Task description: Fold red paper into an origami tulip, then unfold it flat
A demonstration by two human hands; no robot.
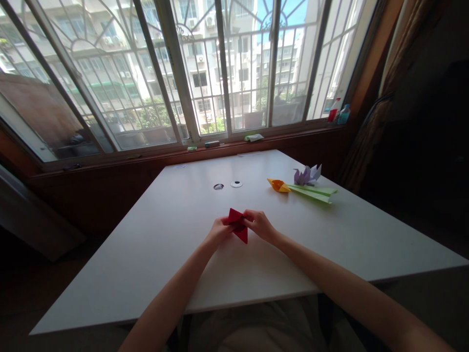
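Note:
A folded piece of red paper (238,226) is held just above the white table (176,234), pinched from both sides. My left hand (219,230) grips its left edge and my right hand (261,225) grips its upper right corner. The paper's lower point hangs down between the two hands. Both forearms reach in from the near edge of the table.
Further right on the table lie an orange folded paper flower (278,185) with a green paper stem (315,193) and a purple paper figure (307,175). Two round holes (227,185) sit mid-table. Bottles (339,112) stand on the windowsill, a brown curtain hangs right.

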